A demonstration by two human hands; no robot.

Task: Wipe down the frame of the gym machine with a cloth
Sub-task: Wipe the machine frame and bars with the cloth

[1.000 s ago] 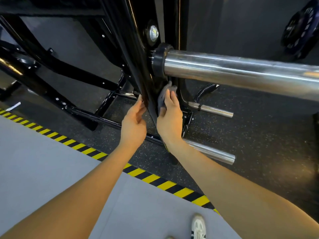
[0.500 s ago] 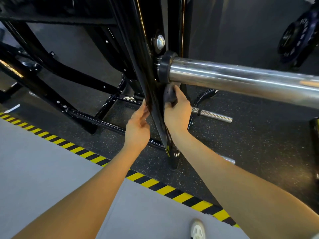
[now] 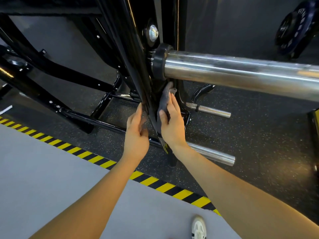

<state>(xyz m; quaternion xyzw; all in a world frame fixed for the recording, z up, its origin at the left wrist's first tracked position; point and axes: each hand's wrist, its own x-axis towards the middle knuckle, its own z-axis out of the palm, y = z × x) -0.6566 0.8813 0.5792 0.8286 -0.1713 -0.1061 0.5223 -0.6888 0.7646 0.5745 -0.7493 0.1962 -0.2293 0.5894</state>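
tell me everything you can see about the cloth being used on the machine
The cloth is dark grey, soft and crumpled, apparently a thin microfibre or towel fabric. It lies pressed against the black upright frame bar, just below the large chrome sleeve. The right hand holds it there, thumb and fingers over it. Its top edge bunches up past the fingertips. Its far side is hidden.

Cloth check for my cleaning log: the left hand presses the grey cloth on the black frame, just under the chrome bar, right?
Wrong hand. The head view shows the right hand pressing the cloth on the frame, under the bar.
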